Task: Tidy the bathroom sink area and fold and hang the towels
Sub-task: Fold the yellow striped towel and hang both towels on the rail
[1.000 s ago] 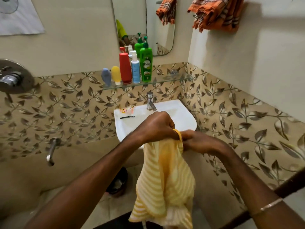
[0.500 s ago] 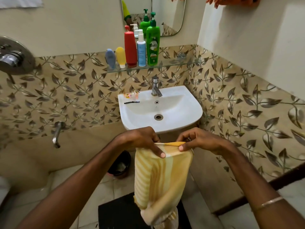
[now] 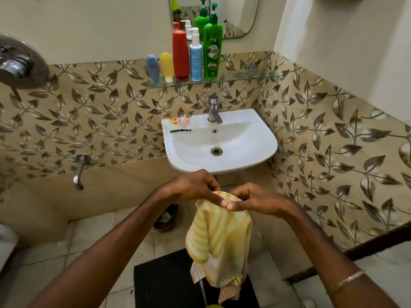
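Note:
A yellow-and-white striped towel (image 3: 222,236) hangs folded below my hands, in front of the white sink (image 3: 264,150). My left hand (image 3: 191,187) pinches its top edge from the left, and my right hand (image 3: 255,198) pinches the same edge from the right, the fingertips nearly touching. On the sink's left rim lie a black hair clip (image 3: 180,130) and small orange-and-clear wrappers (image 3: 180,120). The tap (image 3: 214,109) stands at the back of the basin.
A glass shelf (image 3: 240,77) above the sink carries a blue tube, a yellow tube, a red bottle, a white-blue pump bottle and a green pump bottle (image 3: 212,54). A mirror (image 3: 233,16) hangs above. A black mat (image 3: 164,283) and dark bin (image 3: 165,218) sit on the floor; a wall spout (image 3: 79,171) juts left.
My view has tilted down and the orange towel on the wall has left the frame. My hands have drawn together on the towel's top edge, bunching it narrower.

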### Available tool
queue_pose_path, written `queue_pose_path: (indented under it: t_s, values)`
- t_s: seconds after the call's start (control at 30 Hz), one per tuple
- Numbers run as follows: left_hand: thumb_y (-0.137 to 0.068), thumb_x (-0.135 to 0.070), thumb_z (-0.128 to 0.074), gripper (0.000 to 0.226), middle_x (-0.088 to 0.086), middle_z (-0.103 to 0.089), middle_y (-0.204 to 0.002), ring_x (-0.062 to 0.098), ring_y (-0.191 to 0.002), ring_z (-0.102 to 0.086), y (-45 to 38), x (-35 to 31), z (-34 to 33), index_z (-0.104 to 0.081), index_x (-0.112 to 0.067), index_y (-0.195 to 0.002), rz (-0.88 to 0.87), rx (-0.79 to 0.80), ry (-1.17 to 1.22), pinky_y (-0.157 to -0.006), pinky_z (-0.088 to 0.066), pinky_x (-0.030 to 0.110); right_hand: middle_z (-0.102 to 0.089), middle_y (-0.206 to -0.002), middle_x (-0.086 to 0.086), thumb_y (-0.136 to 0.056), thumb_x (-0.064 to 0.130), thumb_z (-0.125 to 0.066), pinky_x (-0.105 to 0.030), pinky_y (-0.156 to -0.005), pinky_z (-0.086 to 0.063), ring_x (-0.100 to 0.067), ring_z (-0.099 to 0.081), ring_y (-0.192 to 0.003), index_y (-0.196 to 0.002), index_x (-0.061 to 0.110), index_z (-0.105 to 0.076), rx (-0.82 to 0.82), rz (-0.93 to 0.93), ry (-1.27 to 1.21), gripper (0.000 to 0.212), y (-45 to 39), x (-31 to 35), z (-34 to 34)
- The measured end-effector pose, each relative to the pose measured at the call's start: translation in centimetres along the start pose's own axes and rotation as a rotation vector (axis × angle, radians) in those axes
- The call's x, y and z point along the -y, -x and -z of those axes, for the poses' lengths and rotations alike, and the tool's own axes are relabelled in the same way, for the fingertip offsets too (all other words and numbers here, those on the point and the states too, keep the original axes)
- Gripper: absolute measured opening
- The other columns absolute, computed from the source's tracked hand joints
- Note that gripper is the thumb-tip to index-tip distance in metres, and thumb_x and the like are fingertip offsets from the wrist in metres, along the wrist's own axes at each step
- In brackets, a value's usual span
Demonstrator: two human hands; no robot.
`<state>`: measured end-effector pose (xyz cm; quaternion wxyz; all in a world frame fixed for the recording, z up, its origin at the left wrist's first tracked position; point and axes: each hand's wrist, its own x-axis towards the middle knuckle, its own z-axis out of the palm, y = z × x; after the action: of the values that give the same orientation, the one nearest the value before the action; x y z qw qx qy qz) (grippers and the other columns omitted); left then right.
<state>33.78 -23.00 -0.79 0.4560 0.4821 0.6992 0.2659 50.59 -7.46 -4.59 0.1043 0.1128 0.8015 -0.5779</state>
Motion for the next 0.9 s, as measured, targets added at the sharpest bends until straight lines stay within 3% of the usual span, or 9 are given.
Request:
queue_pose_path:
  t_s: [0.1, 0.27, 0.47, 0.57, 0.63, 0.73, 0.83, 0.9]
  values:
    - [-0.076, -0.028, -0.085, 0.026, 0.014, -0.075, -0.093, 0.015, -0.078, -0.067, 0.4, 1.0, 0.3, -0.075, -0.007, -0.089, 0.036, 0.007, -0.01, -0.074, -0.052, 0.031, -0.075, -0.093, -0.004, -0.093, 0.031, -0.073, -0.034, -0.081, -0.049, -0.015, -0.067, -0.088, -0.095, 0.012, -0.078, -0.033, 0.0, -0.054, 0.02, 0.5, -0.5, 0.7]
    - [-0.078, -0.032, -0.084, 0.031, 0.012, -0.076, -0.097, 0.029, -0.094, -0.072, 1.1, 2.8, 0.9, -0.076, -0.007, -0.094, 0.08, 0.029, -0.024, -0.084, -0.058, 0.04, -0.07, -0.085, -0.002, -0.087, 0.033, -0.072, -0.033, -0.076, -0.046, -0.018, -0.064, -0.083, -0.085, 0.016, -0.078, -0.072, -0.008, -0.062, 0.018, 1.8, -1.6, 2.4]
    - [-0.08, -0.023, -0.081, 0.021, 0.005, -0.077, -0.096, 0.015, -0.09, -0.07, 2.6, 4.2, 2.1, -0.077, -0.009, -0.095, 0.098, -0.032, 0.078, -0.076, -0.056, 0.022, -0.064, -0.086, -0.013, -0.067, 0.041, -0.077, -0.033, -0.069, -0.04, -0.026, -0.058, -0.082, -0.086, -0.006, -0.073, -0.156, -0.058, -0.105, 0.051, 3.1, -4.3, 4.2]
    - [-0.081, -0.019, -0.079, 0.022, 0.008, -0.076, -0.1, 0.019, -0.094, -0.07, 2.9, 4.3, 2.2, -0.076, -0.006, -0.099, 0.044, -0.101, 0.193, -0.083, -0.055, 0.029, -0.062, -0.073, 0.0, -0.063, 0.039, -0.075, -0.031, -0.064, -0.038, -0.017, -0.056, -0.071, -0.067, 0.016, -0.073, -0.174, -0.098, -0.133, 0.023, 3.5, -5.4, 4.1]
    - [-0.08, -0.017, -0.079, 0.021, 0.009, -0.076, -0.1, 0.019, -0.092, -0.07, 2.8, 3.9, 1.8, -0.076, -0.007, -0.098, 0.005, -0.157, 0.284, -0.08, -0.057, 0.027, -0.06, -0.068, 0.005, -0.065, 0.033, -0.073, -0.03, -0.063, -0.036, -0.01, -0.054, -0.066, -0.062, 0.019, -0.071, -0.157, -0.128, -0.133, 0.014, 3.6, -5.6, 3.7]
    - [-0.077, -0.015, -0.081, 0.019, 0.011, -0.076, -0.1, 0.022, -0.092, -0.071, 2.3, 2.8, 0.9, -0.078, -0.009, -0.095, -0.039, -0.201, 0.376, -0.083, -0.058, 0.032, -0.064, -0.081, -0.005, -0.063, 0.039, -0.073, -0.032, -0.069, -0.04, -0.019, -0.057, -0.077, -0.081, 0.004, -0.073, -0.139, -0.152, -0.093, 0.039, 3.3, -6.0, 2.7]
    - [-0.076, -0.012, -0.082, 0.016, 0.014, -0.076, -0.099, 0.024, -0.091, -0.071, 1.7, 1.4, 0.0, -0.079, -0.009, -0.092, -0.07, -0.153, 0.345, -0.088, -0.058, 0.038, -0.067, -0.089, -0.01, -0.072, 0.029, -0.073, -0.038, -0.079, -0.045, -0.022, -0.061, -0.086, -0.09, 0.011, -0.072, -0.1, -0.116, -0.107, 0.026, 2.5, -5.6, 1.2]
    - [-0.077, -0.011, -0.082, 0.017, 0.015, -0.076, -0.098, 0.024, -0.089, -0.072, 1.4, 0.7, -0.5, -0.078, -0.007, -0.093, -0.072, -0.11, 0.304, -0.085, -0.059, 0.038, -0.071, -0.105, -0.013, -0.079, 0.027, -0.074, -0.04, -0.085, -0.049, -0.021, -0.066, -0.097, -0.105, 0.013, -0.072, -0.067, -0.086, -0.132, 0.03, 1.7, -5.3, 0.0]
